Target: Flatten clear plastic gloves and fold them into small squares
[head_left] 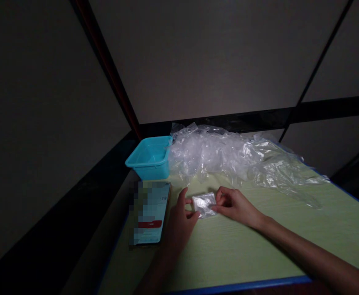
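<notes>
A small folded clear plastic bag [203, 203] lies on the light green table [259, 246]. My left hand [179, 223] pinches its left edge with thumb and fingers. My right hand [233, 205] pinches its right edge, fingers curled over the plastic. Both hands rest low on the tabletop, holding the little bag between them.
A heap of crumpled clear plastic bags [235, 157] lies along the back of the table. A turquoise plastic tub [150, 157] stands at the back left corner. A phone [150, 213] with a lit screen lies left of my left hand. Dark walls surround the blue-edged table.
</notes>
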Motion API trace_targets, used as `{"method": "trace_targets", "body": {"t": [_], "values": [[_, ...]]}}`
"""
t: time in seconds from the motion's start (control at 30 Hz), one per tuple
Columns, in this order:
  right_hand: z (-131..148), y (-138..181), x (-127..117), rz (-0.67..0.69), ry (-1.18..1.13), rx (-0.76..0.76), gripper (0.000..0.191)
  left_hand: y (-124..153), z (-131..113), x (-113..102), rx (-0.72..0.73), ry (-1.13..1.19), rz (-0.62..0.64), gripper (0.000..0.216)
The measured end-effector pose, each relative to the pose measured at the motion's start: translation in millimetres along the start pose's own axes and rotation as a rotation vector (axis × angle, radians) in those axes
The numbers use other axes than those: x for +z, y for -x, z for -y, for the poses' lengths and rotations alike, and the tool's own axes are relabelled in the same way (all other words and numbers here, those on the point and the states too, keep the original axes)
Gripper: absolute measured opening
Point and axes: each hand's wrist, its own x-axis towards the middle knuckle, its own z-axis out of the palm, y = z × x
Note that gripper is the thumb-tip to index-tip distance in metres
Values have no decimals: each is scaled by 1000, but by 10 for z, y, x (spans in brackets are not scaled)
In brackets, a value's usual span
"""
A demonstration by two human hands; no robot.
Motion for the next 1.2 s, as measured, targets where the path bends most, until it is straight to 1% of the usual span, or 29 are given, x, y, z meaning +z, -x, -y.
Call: {"method": "trace_targets", "body": {"t": [0.1, 0.27, 0.5, 0.6, 0.7, 0.8, 0.87, 0.93, 1.03, 1.07, 1.13, 1.2], "values": [[-27, -4, 26, -56, 7, 16, 18, -4, -34, -9, 19, -31, 13, 67], [-43, -17, 39, -98, 60, 20, 15, -8, -79, -26, 36, -60, 31, 56], [-28, -13, 40, -115, 110, 26, 10, -50, -83, -31, 88, -128, 37, 50], [-29, -14, 46, -126, 126, 27, 9, -74, -40, -31, 131, -176, 6, 46], [-27, -18, 51, -138, 143, 26, 8, -83, 28, -38, 187, -233, -52, 43], [-15, -22, 54, -142, 153, 31, 8, -48, 62, -54, 260, -299, -112, 37], [-8, -24, 54, -142, 156, 37, 8, 6, 41, -62, 322, -335, -131, 33], [-11, -30, 54, -137, 157, 38, 9, 70, -12, -59, 446, -427, -90, 33], [-40, -44, 52, -125, 156, 32, 10, 140, -89, -36, 678, -669, 83, 46], [-52, -51, 50, -121, 156, 30, 10, 149, -99, -25, 721, -744, 147, 52], [-74, -64, 47, -115, 155, 28, 10, 151, -82, -5, 723, -840, 237, 62], [-84, -72, 43, -109, 155, 28, 9, 143, -29, 10, 681, -892, 275, 67]]}}
